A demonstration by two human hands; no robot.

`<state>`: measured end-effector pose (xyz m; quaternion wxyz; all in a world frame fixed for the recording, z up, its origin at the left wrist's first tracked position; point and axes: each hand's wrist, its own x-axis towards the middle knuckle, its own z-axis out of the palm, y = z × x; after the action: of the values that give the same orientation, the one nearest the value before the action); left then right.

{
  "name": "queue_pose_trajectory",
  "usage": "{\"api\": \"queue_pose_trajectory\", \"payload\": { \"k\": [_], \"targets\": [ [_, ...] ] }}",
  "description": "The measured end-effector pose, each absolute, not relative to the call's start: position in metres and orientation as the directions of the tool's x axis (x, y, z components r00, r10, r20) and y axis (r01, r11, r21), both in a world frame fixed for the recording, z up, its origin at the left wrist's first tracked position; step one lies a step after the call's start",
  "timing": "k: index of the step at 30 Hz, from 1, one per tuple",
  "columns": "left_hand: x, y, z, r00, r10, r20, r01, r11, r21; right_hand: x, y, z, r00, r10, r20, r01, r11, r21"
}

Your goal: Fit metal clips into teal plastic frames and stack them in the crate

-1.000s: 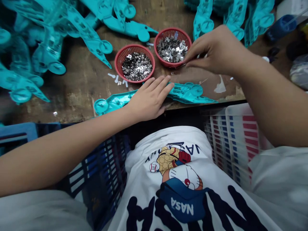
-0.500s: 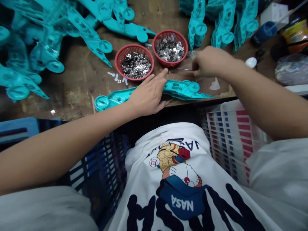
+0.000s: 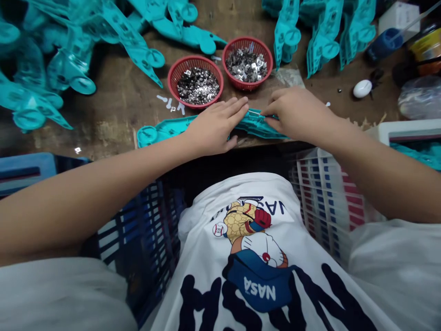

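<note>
A long teal plastic part (image 3: 170,127) lies along the table's front edge. My left hand (image 3: 215,126) rests across its middle with the fingers stretched out, hiding that stretch. At the part's right half, my right hand (image 3: 296,110) is closed around a thin metal rod-like tool (image 3: 255,113), whose tip points left onto the teal surface. Whatever sits at the tip is too small to make out. Just behind my hands stand two red baskets, the left basket (image 3: 193,63) and the right basket (image 3: 246,86), both holding small shiny metal pieces.
Stacked teal parts (image 3: 74,59) fill the table's left side, and more teal parts (image 3: 324,41) stand at the back right. White scraps (image 3: 168,103) lie by the left basket. A white oval object (image 3: 362,88) sits at right. Plastic crates (image 3: 320,184) flank my lap.
My right hand has moved left and toward me, bringing the tool from beside the right basket onto the teal part. My left hand stays on the part. The view has shifted slightly.
</note>
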<state>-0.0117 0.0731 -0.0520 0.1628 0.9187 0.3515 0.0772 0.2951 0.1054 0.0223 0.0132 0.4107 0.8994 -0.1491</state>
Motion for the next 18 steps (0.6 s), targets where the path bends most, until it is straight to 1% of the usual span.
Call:
{"api": "queue_pose_trajectory", "payload": {
  "k": [3,4,5,6,8,11,13,15,16,18],
  "targets": [
    [-0.009,0.076,-0.045,0.738,0.675,-0.017,0.64,-0.692,0.335,0.281,0.094,0.041,-0.603,0.763,-0.233,0.79,0.612,-0.04],
    [-0.009,0.077,-0.044,0.735,0.678,-0.028,0.646,-0.687,0.334,0.275,0.09,0.046,-0.584,0.766,-0.269,0.793,0.609,0.013],
    [-0.009,0.077,-0.043,0.731,0.682,-0.035,0.651,-0.681,0.336,0.271,0.086,0.049,-0.568,0.767,-0.298,0.795,0.605,0.041],
    [-0.009,0.076,-0.042,0.726,0.687,-0.039,0.656,-0.674,0.34,0.267,0.084,0.049,-0.559,0.767,-0.314,0.799,0.6,0.042],
    [-0.009,0.073,-0.042,0.718,0.695,-0.039,0.661,-0.664,0.348,0.266,0.082,0.043,-0.564,0.771,-0.295,0.81,0.586,-0.018],
    [-0.009,0.068,-0.044,0.708,0.706,-0.016,0.663,-0.658,0.356,0.278,0.088,0.033,-0.591,0.776,-0.22,0.806,0.576,-0.135],
    [-0.008,0.067,-0.045,0.701,0.714,0.008,0.662,-0.655,0.364,0.29,0.097,0.034,-0.59,0.784,-0.194,0.808,0.568,-0.16],
    [-0.007,0.068,-0.044,0.7,0.714,0.018,0.661,-0.657,0.362,0.3,0.105,0.042,-0.556,0.821,-0.13,0.825,0.527,-0.201],
    [-0.007,0.068,-0.043,0.703,0.711,0.016,0.661,-0.661,0.355,0.303,0.108,0.046,-0.528,0.845,-0.083,0.832,0.495,-0.25],
    [-0.008,0.07,-0.042,0.708,0.707,0.011,0.662,-0.668,0.339,0.304,0.11,0.049,-0.455,0.891,0.005,0.812,0.417,-0.408]
  ]
}}
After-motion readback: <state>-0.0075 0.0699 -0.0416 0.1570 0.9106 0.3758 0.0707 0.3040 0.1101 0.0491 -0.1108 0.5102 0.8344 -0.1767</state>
